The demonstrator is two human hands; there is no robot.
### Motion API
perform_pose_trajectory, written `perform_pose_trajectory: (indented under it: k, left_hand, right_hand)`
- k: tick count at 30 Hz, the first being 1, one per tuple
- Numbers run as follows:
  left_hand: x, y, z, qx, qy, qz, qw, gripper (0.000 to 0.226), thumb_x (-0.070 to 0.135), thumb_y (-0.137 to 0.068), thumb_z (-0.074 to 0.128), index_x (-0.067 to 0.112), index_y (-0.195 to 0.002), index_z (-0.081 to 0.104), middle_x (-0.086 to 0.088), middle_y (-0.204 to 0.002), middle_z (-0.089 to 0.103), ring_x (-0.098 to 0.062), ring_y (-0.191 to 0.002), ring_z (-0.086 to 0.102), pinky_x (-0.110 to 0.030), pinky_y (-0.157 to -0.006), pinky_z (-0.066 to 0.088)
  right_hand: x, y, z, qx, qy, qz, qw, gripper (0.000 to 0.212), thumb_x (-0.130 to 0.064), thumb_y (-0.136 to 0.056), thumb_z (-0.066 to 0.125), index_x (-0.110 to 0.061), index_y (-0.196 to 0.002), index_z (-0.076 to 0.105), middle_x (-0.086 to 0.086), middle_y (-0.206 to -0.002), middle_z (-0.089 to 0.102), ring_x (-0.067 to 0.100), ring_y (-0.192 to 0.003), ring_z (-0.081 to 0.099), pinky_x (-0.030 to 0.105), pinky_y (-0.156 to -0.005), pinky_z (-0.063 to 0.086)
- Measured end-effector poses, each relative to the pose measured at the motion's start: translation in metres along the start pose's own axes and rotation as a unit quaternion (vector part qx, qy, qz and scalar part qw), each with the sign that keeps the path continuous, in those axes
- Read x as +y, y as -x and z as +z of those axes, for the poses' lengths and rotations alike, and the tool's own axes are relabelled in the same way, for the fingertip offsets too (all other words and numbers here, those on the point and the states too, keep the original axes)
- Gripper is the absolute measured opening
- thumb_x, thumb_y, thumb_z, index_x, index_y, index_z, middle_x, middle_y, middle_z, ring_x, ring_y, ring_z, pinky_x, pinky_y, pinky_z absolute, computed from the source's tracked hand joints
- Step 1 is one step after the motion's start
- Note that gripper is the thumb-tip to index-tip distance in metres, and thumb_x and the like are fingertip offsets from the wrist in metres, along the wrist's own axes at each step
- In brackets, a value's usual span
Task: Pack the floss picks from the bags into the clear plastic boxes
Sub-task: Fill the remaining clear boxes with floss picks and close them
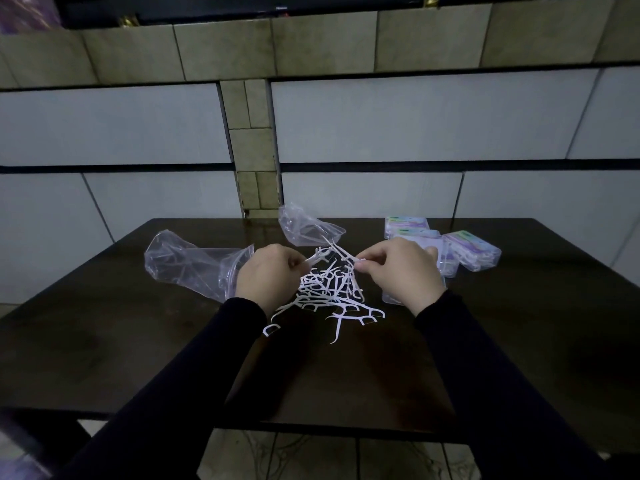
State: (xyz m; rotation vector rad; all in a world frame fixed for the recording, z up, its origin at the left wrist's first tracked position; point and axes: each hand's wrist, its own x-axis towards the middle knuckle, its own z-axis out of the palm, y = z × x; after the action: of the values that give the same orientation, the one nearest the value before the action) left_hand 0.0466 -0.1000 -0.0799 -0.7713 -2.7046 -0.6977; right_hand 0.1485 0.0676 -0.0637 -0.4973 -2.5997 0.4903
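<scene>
White floss picks (329, 289), clear bags (187, 268), dark brown table (138, 341), black sleeves (485, 375)

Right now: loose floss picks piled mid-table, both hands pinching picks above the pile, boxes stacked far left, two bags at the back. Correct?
One error: the clear plastic boxes sit far right, not left, per the head view. The rest holds: floss picks piled mid-table, left hand and right hand each pinching picks, two bags behind.
</scene>
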Motion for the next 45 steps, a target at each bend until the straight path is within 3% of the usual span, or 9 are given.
perform_pose_trajectory:
  k: [4, 8, 15, 20, 24, 28, 32, 38, 45]
  left_hand:
    - [0.006, 0.000, 0.000, 0.014, 0.027, -0.025, 0.999, 0.019, 0.033, -0.094, 0.057, 0.027, -0.090, 0.075, 0.006, -0.078, 0.063, -0.012, -0.071, 0.057, -0.025, -0.063, 0.042]
    - [0.015, -0.001, 0.001, 0.013, 0.046, -0.042, 0.998, 0.020, 0.031, -0.094, 0.055, 0.026, -0.091, 0.074, 0.002, -0.081, 0.067, -0.017, -0.077, 0.060, -0.030, -0.069, 0.051]
    - [0.039, -0.002, 0.011, 0.017, 0.079, -0.011, 0.997, 0.020, 0.034, -0.094, 0.057, 0.026, -0.101, 0.075, 0.008, -0.081, 0.062, -0.010, -0.076, 0.056, -0.024, -0.067, 0.041]
    - [0.062, -0.001, 0.019, 0.023, 0.207, 0.006, 0.978, 0.023, 0.033, -0.091, 0.063, 0.020, -0.106, 0.074, 0.001, -0.090, 0.072, -0.011, -0.082, 0.064, -0.027, -0.078, 0.051]
    - [0.082, -0.004, 0.032, -0.012, 0.290, 0.007, 0.957, 0.026, 0.032, -0.091, 0.063, 0.016, -0.110, 0.072, 0.004, -0.094, 0.072, -0.003, -0.082, 0.061, -0.019, -0.079, 0.045]
    - [0.097, -0.011, 0.051, -0.043, 0.354, 0.004, 0.934, 0.025, 0.032, -0.090, 0.065, 0.015, -0.106, 0.074, 0.005, -0.097, 0.073, -0.003, -0.087, 0.065, -0.013, -0.078, 0.049]
    - [0.107, -0.015, 0.066, -0.073, 0.421, -0.023, 0.904, 0.027, 0.032, -0.087, 0.069, 0.015, -0.106, 0.074, 0.004, -0.101, 0.073, -0.007, -0.098, 0.066, -0.035, -0.096, 0.051]
    - [0.108, -0.017, 0.079, -0.055, 0.335, 0.010, 0.940, 0.023, 0.036, -0.088, 0.066, 0.020, -0.101, 0.076, 0.002, -0.092, 0.068, -0.012, -0.091, 0.063, -0.033, -0.084, 0.051]
    - [0.100, -0.020, 0.084, -0.022, 0.383, -0.024, 0.923, 0.021, 0.032, -0.086, 0.070, 0.014, -0.096, 0.076, 0.005, -0.087, 0.069, -0.010, -0.089, 0.066, -0.021, -0.077, 0.046]
  right_hand:
    - [0.004, -0.001, -0.003, 0.007, -0.016, 0.006, 1.000, 0.015, -0.048, -0.089, 0.060, -0.040, -0.096, 0.070, -0.018, -0.096, 0.065, 0.005, -0.089, 0.044, 0.036, -0.082, 0.018]
    - [0.010, -0.001, -0.008, -0.008, -0.031, 0.016, 0.999, 0.016, -0.047, -0.088, 0.061, -0.039, -0.099, 0.070, -0.019, -0.084, 0.057, 0.004, -0.092, 0.043, 0.037, -0.086, 0.020]
    - [0.021, 0.002, -0.018, 0.000, -0.036, 0.038, 0.999, 0.015, -0.048, -0.087, 0.062, -0.040, -0.097, 0.071, -0.015, -0.107, 0.068, 0.012, -0.110, 0.051, 0.041, -0.093, 0.023]
    - [0.038, 0.002, -0.028, 0.013, -0.108, 0.059, 0.992, 0.015, -0.045, -0.085, 0.067, -0.036, -0.093, 0.074, -0.016, -0.100, 0.067, 0.005, -0.099, 0.049, 0.039, -0.096, 0.029]
    - [0.055, 0.003, -0.032, 0.002, -0.148, 0.088, 0.985, 0.021, -0.039, -0.084, 0.070, -0.028, -0.100, 0.074, -0.010, -0.112, 0.068, 0.008, -0.105, 0.054, 0.045, -0.104, 0.036]
    - [0.071, 0.006, -0.039, -0.004, -0.123, 0.098, 0.988, 0.025, -0.039, -0.089, 0.064, -0.026, -0.108, 0.072, -0.012, -0.107, 0.065, 0.005, -0.099, 0.047, 0.028, -0.094, 0.027]
    - [0.078, 0.006, -0.039, -0.016, -0.086, 0.106, 0.991, 0.026, -0.040, -0.092, 0.060, -0.025, -0.111, 0.070, -0.007, -0.114, 0.065, 0.006, -0.092, 0.038, 0.030, -0.083, 0.022]
    - [0.081, 0.003, -0.034, -0.049, 0.007, 0.116, 0.992, 0.025, -0.043, -0.093, 0.057, -0.031, -0.109, 0.070, -0.009, -0.110, 0.066, 0.015, -0.110, 0.051, 0.035, -0.084, 0.024]
    - [0.081, -0.002, -0.025, -0.113, 0.070, 0.105, 0.986, 0.021, -0.041, -0.092, 0.058, -0.035, -0.110, 0.068, -0.009, -0.116, 0.065, 0.016, -0.111, 0.053, 0.049, -0.108, 0.026]
